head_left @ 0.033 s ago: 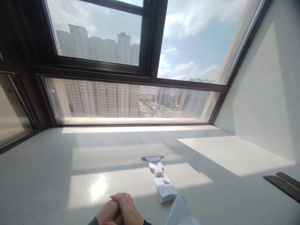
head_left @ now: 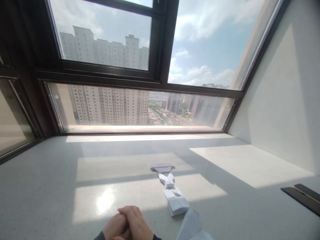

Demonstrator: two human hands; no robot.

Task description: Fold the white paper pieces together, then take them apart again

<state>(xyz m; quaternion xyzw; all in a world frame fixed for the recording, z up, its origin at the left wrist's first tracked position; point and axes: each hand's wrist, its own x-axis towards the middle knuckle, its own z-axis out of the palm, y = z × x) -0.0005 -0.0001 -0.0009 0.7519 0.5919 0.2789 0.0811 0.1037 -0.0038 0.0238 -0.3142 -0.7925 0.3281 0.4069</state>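
Note:
My left hand and my right hand rest clasped together at the bottom of the view. The right hand lies over the left one, its fingers pressed together and folded around it. The left fingers are closed and partly covered, and no object shows in either hand. To the right of my hands, apart from them, several folded white paper pieces lie in a line: a flat-topped piece, a Y-shaped piece, a square folded piece and a larger pointed piece, cut off by the lower edge.
The pieces lie on a pale windowsill crossed by sunlight and shadow. Behind it stands a dark-framed window with tall buildings outside. At the right edge lies a dark flat object, and a white wall bounds that side.

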